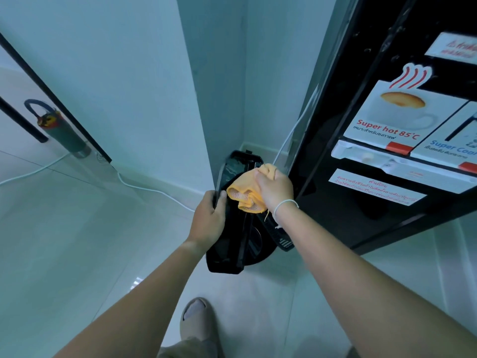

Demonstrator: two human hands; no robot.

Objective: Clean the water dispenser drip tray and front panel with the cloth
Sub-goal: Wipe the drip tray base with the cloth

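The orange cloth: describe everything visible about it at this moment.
The orange cloth is a soft, textured fabric with a lighter mesh-like patch showing on its lower folds and a loose thread hanging from its edge. It is bunched, not spread flat. The right hand grips its upper part in a fist and holds it against the black drip tray, which the left hand holds by its edge in front of the water dispenser.

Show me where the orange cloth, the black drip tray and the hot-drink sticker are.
orange cloth (245, 193), head view, on its bunched folds.
black drip tray (232, 244), head view, on its lower wall.
hot-drink sticker (397, 117), head view, on the pictured cup.
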